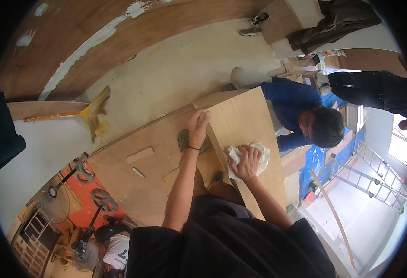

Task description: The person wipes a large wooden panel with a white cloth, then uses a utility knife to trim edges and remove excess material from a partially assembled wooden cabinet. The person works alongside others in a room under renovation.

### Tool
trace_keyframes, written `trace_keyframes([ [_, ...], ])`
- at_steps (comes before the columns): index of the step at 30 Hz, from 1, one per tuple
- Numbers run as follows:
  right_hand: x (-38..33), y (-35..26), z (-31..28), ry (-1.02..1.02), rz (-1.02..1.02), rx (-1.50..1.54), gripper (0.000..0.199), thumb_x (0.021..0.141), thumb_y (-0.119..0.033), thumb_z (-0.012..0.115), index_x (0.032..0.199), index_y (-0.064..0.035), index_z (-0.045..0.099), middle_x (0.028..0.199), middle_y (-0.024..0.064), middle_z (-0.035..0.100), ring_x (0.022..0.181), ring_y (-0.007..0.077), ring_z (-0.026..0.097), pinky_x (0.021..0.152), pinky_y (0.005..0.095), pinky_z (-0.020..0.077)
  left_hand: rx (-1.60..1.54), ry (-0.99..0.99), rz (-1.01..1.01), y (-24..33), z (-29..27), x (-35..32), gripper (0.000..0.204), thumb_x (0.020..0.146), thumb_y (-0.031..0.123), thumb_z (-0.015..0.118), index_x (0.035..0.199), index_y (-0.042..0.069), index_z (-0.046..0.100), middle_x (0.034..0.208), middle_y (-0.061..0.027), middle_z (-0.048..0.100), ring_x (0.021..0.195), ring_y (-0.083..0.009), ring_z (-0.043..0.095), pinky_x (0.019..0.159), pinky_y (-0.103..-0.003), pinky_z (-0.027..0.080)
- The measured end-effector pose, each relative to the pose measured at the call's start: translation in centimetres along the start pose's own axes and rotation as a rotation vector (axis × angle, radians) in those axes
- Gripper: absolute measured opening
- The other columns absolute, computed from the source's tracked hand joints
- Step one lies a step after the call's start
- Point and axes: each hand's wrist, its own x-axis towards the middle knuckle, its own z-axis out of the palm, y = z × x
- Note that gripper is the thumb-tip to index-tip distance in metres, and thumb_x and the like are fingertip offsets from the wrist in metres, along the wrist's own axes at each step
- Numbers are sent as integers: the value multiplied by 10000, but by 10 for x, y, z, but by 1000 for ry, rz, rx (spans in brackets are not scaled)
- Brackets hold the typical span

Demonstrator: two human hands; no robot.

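I see a wood-grain panel (239, 121) pointing lengthwise forward, left grip (198, 127) holding its far-left corner, right grip (247, 163) clutching white cloth (264, 154).

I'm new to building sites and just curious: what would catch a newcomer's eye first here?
Probably the long, pale wooden piece at the centre, with the right hand on a crumpled white cloth atop it and the left hand at its left edge. Next, a person in blue bends close beyond its right side, and a metal ladder stands out at far right.
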Motion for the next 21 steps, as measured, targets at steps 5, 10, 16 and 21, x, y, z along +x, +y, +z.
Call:
trace_keyframes([
  [5, 28, -7, 5, 7, -32, -12, 508, 765, -404, 646, 1096, -37, 529, 1077, 136, 539, 992, 326, 495, 908, 500, 321, -48, -33, 5, 13, 7, -5, 251, 966, 205, 600, 1057, -28, 629, 969, -28, 634, 947, -95, 555, 879, -232, 421],
  [10, 74, -22, 15, 51, -60, -11, 481, 774, -346, 638, 1114, -30, 512, 1081, 142, 535, 1011, 330, 488, 912, 499, 316, -134, -45, -33, 12, 5, -6, 261, 978, 206, 578, 1051, -40, 625, 967, -40, 629, 963, -101, 558, 885, -238, 422],
  [16, 121, -39, 18, 92, -73, -3, 455, 796, -276, 626, 1132, -6, 482, 1053, 192, 518, 986, 370, 481, 885, 508, 309, -191, -61, -4, 8, 3, -3, 289, 1000, 221, 524, 1076, -36, 633, 1002, -48, 641, 982, -124, 561, 893, -248, 420],
  [21, 156, -50, 28, 122, -75, -65, 439, 823, -279, 614, 1132, 4, 481, 1093, 209, 512, 1037, 383, 472, 891, 494, 304, -297, -33, -29, 1, 0, -2, 372, 1022, 263, 439, 1088, -48, 634, 1039, -67, 647, 1007, -145, 557, 924, -284, 409],
])
